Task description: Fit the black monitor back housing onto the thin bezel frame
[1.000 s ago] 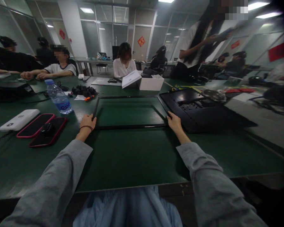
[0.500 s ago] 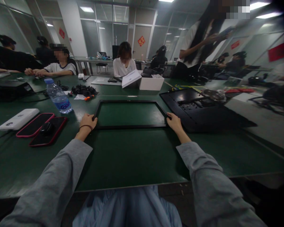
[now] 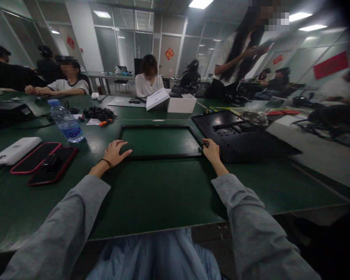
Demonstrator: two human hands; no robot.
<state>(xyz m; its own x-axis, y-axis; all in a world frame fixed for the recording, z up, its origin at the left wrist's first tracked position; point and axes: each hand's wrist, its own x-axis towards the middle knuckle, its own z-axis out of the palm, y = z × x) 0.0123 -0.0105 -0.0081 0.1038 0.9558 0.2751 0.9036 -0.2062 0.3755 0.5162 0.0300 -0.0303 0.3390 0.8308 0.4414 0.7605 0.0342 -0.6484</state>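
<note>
A thin black rectangular frame (image 3: 163, 156), like a monitor bezel, lies on the green table (image 3: 160, 194) in front of me. My right hand (image 3: 211, 151) pinches its right side between thumb and fingers. Over the frame's left side is my left hand (image 3: 115, 152), fingers spread and thumb reaching inward, not gripping it; whether it touches the frame I cannot tell. Just beyond my right hand rests a large black panel (image 3: 251, 142) with a recessed cut-out, like the back cover of a screen.
Left of the frame stand a water bottle (image 3: 66, 120), a white power bank (image 3: 14, 151) and two red-edged phones (image 3: 58, 169). Farther back are tangled black cables (image 3: 97, 113) and an open white box (image 3: 181, 104). A person (image 3: 149, 77) sits opposite; another person (image 3: 233, 58) stands at the right.
My left hand has let go of the frame's left side and opened, shifting inward over it. My right hand keeps its hold. The whole view has turned slightly to the right.
</note>
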